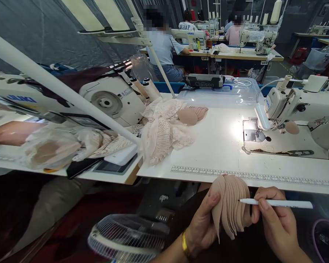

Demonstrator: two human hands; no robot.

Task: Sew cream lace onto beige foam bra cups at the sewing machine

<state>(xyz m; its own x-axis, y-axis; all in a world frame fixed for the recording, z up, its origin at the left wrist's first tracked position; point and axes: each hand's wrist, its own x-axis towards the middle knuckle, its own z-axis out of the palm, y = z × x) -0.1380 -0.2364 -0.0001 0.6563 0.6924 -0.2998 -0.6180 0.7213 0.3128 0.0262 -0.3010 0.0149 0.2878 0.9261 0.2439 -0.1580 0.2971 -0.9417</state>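
My left hand (pixel 201 226) is closed around a fanned stack of beige bra cup pads (pixel 231 204), held just in front of the table's edge. Between the thumb and fingers of my right hand (pixel 279 219) lies a white marker pen (pixel 285 203). Its dark tip points left and is over the layered edges of the pads; whether it touches them I cannot tell. More beige pads (pixel 189 115) lie fanned on the table beside a heap of cream lace fabric (pixel 164 135).
A sewing machine (pixel 296 98) with a lit needle area stands at the right of the white table (pixel 216 146). A printed ruler (pixel 235 176) runs along the front edge. Another machine (pixel 106 98) is at left, a fan (pixel 128 237) below. People sit at machines behind.
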